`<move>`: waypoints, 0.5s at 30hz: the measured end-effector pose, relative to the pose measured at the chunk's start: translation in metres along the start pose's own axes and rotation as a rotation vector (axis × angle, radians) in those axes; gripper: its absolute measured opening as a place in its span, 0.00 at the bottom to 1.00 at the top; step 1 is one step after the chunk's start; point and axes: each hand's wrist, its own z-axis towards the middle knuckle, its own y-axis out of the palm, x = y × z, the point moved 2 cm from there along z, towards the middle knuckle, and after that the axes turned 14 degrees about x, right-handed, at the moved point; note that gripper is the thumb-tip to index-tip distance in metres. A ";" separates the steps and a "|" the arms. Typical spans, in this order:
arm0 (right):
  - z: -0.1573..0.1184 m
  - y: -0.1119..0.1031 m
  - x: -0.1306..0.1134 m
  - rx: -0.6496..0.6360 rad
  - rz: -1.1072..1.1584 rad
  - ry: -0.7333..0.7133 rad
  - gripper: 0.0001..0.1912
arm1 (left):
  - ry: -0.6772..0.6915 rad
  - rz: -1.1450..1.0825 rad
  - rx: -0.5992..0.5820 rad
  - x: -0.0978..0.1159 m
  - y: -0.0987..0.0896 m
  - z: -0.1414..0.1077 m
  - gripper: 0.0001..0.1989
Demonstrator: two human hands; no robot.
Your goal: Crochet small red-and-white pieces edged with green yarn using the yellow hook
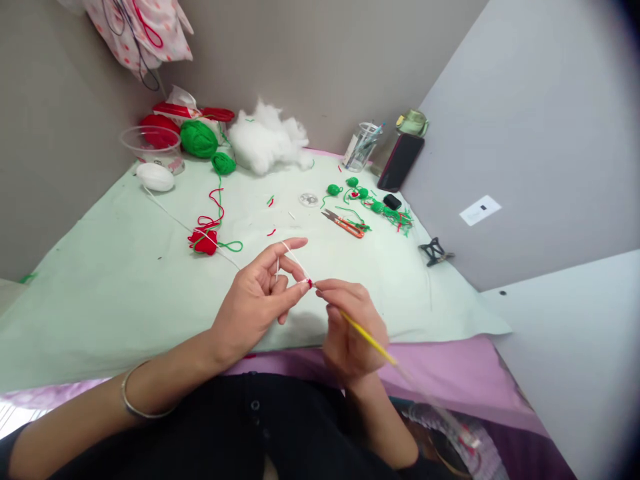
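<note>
Between the thumb and a finger of my left hand (pixel 265 287) is pinched a small red crochet piece (pixel 310 284). White yarn (pixel 295 257) loops over the raised index finger and runs back left to a white yarn ball (pixel 155 177). My right hand (pixel 355 323) grips a crochet hook with a yellow handle (pixel 367 337), its tip meeting the red piece. The hook's far end is smeared by motion. Left of my hands, a red crocheted piece (pixel 204 240) lies with red and green strands about it.
Orange thread snips (pixel 344 224), small green balls (pixel 334 191) and yarn scraps lie beyond my hands. Farther back are white stuffing (pixel 267 137), green yarn (pixel 199 139), a clear tub (pixel 150 150), a cup of tools (pixel 361 148) and a phone (pixel 401 162). A black claw clip (pixel 435 252) lies right.
</note>
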 end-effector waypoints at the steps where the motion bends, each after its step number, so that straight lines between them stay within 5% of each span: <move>1: -0.003 0.002 0.000 0.013 -0.080 -0.080 0.16 | 0.000 -0.009 0.013 0.001 0.001 -0.001 0.32; 4: -0.008 0.007 0.000 0.067 -0.216 -0.186 0.18 | -0.131 -0.107 -0.031 0.003 0.004 0.000 0.34; 8: -0.001 0.003 0.007 0.151 0.034 0.167 0.13 | -0.404 -0.230 -0.107 0.006 0.005 0.004 0.28; 11: 0.008 0.003 0.012 0.187 0.292 0.471 0.11 | -0.382 -0.252 -0.093 0.008 0.005 0.006 0.25; 15: 0.011 0.007 0.010 0.113 0.292 0.457 0.09 | -0.287 -0.222 -0.110 0.004 0.009 0.004 0.22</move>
